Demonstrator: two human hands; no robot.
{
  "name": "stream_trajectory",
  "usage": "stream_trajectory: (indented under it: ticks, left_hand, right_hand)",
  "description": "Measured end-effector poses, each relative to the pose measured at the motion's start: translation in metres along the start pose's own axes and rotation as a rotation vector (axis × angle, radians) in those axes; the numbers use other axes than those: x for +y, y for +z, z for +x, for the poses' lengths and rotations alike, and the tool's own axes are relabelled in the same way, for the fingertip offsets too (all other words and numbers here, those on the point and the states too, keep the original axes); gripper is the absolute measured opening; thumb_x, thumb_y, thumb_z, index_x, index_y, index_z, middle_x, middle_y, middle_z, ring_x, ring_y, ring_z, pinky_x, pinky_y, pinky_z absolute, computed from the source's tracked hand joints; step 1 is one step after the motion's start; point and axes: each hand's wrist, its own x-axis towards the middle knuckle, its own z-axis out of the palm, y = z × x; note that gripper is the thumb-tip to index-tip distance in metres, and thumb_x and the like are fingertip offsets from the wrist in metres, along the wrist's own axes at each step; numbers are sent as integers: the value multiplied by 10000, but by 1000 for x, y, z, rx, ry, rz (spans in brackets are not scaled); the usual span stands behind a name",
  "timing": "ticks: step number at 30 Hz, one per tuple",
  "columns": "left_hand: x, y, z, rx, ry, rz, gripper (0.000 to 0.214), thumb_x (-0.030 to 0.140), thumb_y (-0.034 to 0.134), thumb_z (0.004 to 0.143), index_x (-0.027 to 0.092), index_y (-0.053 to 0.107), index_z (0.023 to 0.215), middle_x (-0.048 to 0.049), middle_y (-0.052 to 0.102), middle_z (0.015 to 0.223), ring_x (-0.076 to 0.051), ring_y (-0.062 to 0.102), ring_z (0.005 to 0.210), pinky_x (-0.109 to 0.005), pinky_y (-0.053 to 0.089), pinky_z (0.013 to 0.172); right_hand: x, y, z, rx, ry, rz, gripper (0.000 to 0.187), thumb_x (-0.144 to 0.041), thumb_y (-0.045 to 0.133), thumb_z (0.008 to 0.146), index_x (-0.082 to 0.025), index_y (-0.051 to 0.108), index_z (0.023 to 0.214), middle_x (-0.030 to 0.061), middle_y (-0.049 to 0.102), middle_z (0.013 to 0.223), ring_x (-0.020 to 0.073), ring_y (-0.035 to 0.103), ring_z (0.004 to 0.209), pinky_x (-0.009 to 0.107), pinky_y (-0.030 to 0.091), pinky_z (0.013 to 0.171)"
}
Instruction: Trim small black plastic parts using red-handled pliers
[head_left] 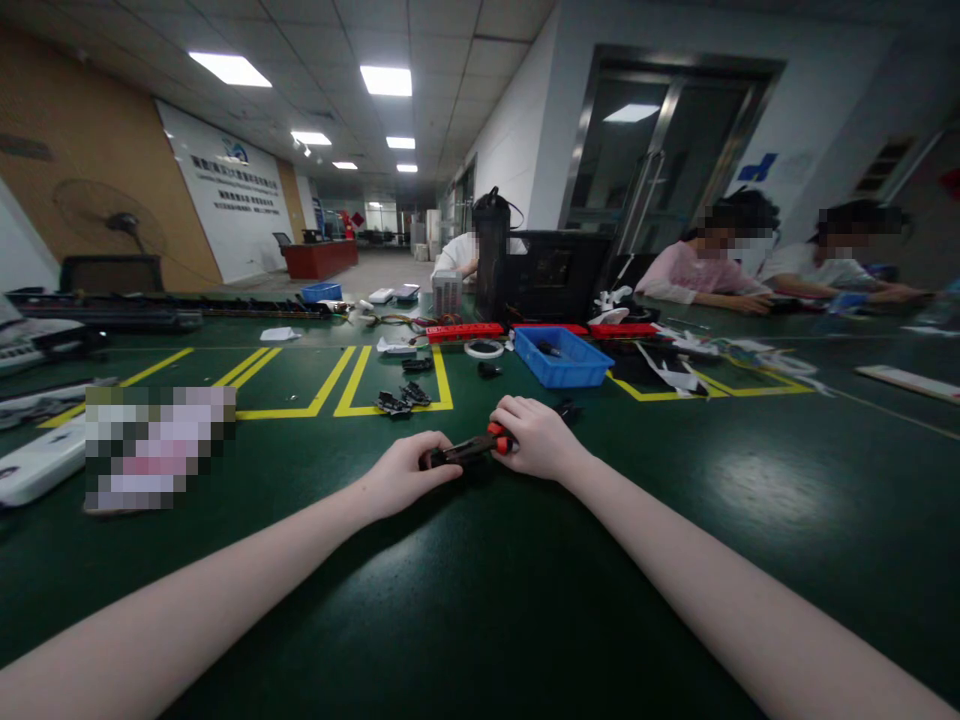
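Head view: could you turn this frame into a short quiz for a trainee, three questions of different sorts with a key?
1. Multiple choice: which hand is closed on the red grips of the tool?
A. Left only
B. Right only
C. Both
D. Neither

2. True or false: the blue bin has nothing in it.

3. Fill in the gap: the clustered dark parts beyond the left hand lie by table lines coloured ____.

Key:
1. B: the right hand has the red grips.
2. False: small dark items lie inside.
3. Yellow.
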Motion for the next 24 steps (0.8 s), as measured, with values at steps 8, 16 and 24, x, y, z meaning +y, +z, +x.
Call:
stream_trajectory:
  ticks: [8,16,24]
  left_hand:
    - [3,-2,-1,-10,-25,-4,241,398,637,840,179,665,935,20,567,746,-158,480,665,-260,348,607]
    - [4,-2,-1,-13,-15,-40,225,392,625,852,174,650,901,28,549,720,-148,469,646,-253,335,592]
    - [4,-2,-1,-6,-12,-5,241,408,623,847,177,651,910,22,558,726,-156,482,652,-255,343,593]
  right_hand:
    - [0,0,0,-11,-9,2,185,-314,644,734,-173,584,836,80,610,867,210,527,763,318,372,690]
    - [1,1,0,-19,-15,3,194,-319,648,733,-170,580,838,76,613,844,210,536,771,313,368,696]
    - [2,3,0,-6,-23,-5,213,-325,671,718,-170,587,838,74,624,851,209,546,771,314,368,683]
